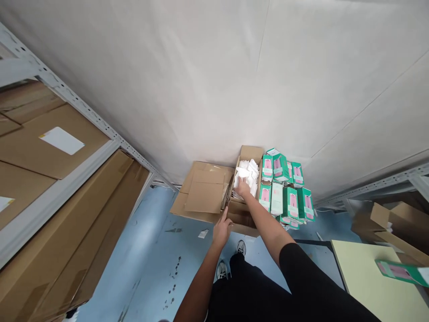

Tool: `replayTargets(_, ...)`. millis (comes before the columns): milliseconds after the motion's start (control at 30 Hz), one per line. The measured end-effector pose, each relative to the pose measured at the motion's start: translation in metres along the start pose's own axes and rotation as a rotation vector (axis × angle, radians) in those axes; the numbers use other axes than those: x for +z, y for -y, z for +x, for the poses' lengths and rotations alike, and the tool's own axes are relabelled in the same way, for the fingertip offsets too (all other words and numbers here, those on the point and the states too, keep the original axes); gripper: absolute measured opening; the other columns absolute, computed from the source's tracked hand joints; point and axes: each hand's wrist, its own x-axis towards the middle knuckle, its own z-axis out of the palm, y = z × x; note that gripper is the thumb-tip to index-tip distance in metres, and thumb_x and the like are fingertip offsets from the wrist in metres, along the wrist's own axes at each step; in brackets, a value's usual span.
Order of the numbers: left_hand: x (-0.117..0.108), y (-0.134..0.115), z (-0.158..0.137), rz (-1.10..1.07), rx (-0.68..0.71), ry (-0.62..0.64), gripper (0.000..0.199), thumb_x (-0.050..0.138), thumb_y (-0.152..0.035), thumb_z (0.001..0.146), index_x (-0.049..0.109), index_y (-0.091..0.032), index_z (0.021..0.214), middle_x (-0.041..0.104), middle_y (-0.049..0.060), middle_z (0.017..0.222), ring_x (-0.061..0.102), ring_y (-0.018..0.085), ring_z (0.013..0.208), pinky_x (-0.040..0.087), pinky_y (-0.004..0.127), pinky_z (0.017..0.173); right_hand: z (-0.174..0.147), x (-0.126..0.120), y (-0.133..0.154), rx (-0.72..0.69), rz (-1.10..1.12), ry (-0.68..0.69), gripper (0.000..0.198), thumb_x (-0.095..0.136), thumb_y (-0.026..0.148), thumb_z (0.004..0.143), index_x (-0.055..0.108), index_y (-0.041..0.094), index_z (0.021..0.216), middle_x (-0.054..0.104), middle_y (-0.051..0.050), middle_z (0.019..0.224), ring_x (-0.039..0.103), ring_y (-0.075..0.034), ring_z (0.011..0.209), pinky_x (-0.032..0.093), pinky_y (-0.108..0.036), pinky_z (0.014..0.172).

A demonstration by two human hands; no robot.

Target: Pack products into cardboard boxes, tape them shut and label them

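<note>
An open cardboard box stands on the floor against the wall, its far part filled with folded white papers. My right hand reaches into it, fingers closed around some of the white papers and partly buried among them. Beside the box's near left edge is my left hand, its index finger stretched toward that edge and the other fingers loosely bent, with nothing seen in it. Flattened cardboard lies left of the box. Green product boxes with pink windows are stacked close on its right.
A metal rack with large cartons rises on the left. At the right are a pale yellow tabletop bearing a green box, and shelving with open cartons. A paper scrap lies on the blue floor.
</note>
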Motion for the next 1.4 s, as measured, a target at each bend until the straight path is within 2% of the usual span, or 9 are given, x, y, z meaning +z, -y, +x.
replayTargets(167, -0.006, -0.002, 0.002, 0.029, 0.007, 0.031, 0.018, 0.061, -0.012, 0.092, 0.072, -0.026, 0.087, 0.028, -0.005, 0.173, 0.067, 0.024, 0.117, 0.056, 0.038, 0.094, 0.007, 0.001, -0.01, -0.01, -0.041, -0.011, 0.045, 0.056, 0.012, 0.094, 0.064, 0.018, 0.137, 0.068, -0.017, 0.133, 0.068, -0.027, 0.118, 0.049, -0.035, 0.103)
replayTargets(433, -0.019, -0.012, -0.01, 0.025, -0.026, 0.086, 0.02, 0.058, -0.016, 0.094, 0.075, -0.026, 0.095, 0.035, -0.007, 0.171, 0.063, 0.022, 0.123, 0.051, 0.035, 0.1, -0.014, -0.02, -0.032, -0.076, -0.02, -0.154, 0.053, 0.053, 0.002, 0.086, 0.071, 0.014, 0.133, 0.075, -0.016, 0.127, 0.069, -0.026, 0.118, 0.047, -0.029, 0.103)
replayTargets(667, -0.028, -0.011, -0.028, 0.043, 0.027, 0.08, 0.022, 0.058, -0.018, 0.094, 0.077, -0.027, 0.098, 0.042, -0.007, 0.167, 0.059, 0.023, 0.128, 0.051, 0.036, 0.104, -0.057, -0.032, -0.042, -0.344, 0.274, -0.488, 0.037, 0.055, 0.015, 0.083, 0.077, 0.016, 0.113, 0.08, -0.013, 0.111, 0.071, -0.028, 0.1, 0.053, -0.038, 0.096)
replayTargets(800, -0.034, -0.01, -0.037, 0.056, 0.077, 0.057, 0.02, 0.061, -0.017, 0.092, 0.077, -0.027, 0.098, 0.041, -0.006, 0.168, 0.059, 0.025, 0.129, 0.052, 0.038, 0.103, -0.096, -0.037, -0.043, -0.376, 0.423, -0.622, 0.031, 0.056, 0.032, 0.088, 0.076, 0.015, 0.105, 0.078, -0.011, 0.094, 0.066, -0.024, 0.078, 0.054, -0.037, 0.082)
replayTargets(933, -0.037, -0.006, -0.046, 0.046, 0.116, 0.021, 0.017, 0.061, -0.017, 0.093, 0.076, -0.025, 0.095, 0.033, -0.006, 0.172, 0.06, 0.026, 0.13, 0.054, 0.038, 0.101, -0.147, -0.041, -0.044, -0.405, 0.481, -0.675, 0.037, 0.055, 0.046, 0.093, 0.075, 0.016, 0.102, 0.075, -0.01, 0.093, 0.062, -0.022, 0.076, 0.052, -0.034, 0.077)
replayTargets(1133, -0.032, -0.006, -0.064, 0.032, 0.123, -0.036, 0.016, 0.062, -0.019, 0.094, 0.076, -0.026, 0.096, 0.033, -0.004, 0.172, 0.061, 0.027, 0.129, 0.056, 0.04, 0.1, -0.227, -0.021, -0.067, -0.384, 0.442, -0.608, 0.032, 0.054, 0.04, 0.096, 0.075, 0.018, 0.107, 0.076, -0.011, 0.099, 0.066, -0.024, 0.083, 0.054, -0.036, 0.081)
replayTargets(1200, -0.029, -0.008, -0.071, 0.026, 0.14, -0.052, 0.016, 0.062, -0.019, 0.094, 0.076, -0.026, 0.095, 0.032, -0.004, 0.172, 0.062, 0.027, 0.129, 0.057, 0.041, 0.1, -0.245, -0.007, -0.079, -0.354, 0.41, -0.506, 0.029, 0.056, 0.036, 0.094, 0.076, 0.019, 0.108, 0.077, -0.011, 0.104, 0.069, -0.026, 0.09, 0.055, -0.038, 0.086)
replayTargets(1300, -0.021, -0.015, -0.08, 0.0, 0.161, -0.075, 0.016, 0.063, -0.017, 0.094, 0.076, -0.027, 0.093, 0.029, -0.003, 0.173, 0.062, 0.028, 0.13, 0.057, 0.041, 0.1, -0.263, 0.011, -0.097, -0.292, 0.325, -0.244, 0.029, 0.064, 0.031, 0.088, 0.078, 0.021, 0.112, 0.079, -0.011, 0.111, 0.072, -0.03, 0.102, 0.055, -0.042, 0.096)
replayTargets(1400, -0.009, -0.026, -0.088, -0.023, 0.199, -0.086, 0.017, 0.063, -0.017, 0.094, 0.076, -0.027, 0.092, 0.03, -0.002, 0.173, 0.061, 0.027, 0.133, 0.058, 0.04, 0.1, -0.276, 0.016, -0.114, -0.247, 0.277, -0.101, 0.045, 0.076, 0.036, 0.083, 0.075, 0.02, 0.125, 0.073, -0.014, 0.13, 0.069, -0.034, 0.12, 0.052, -0.046, 0.106)
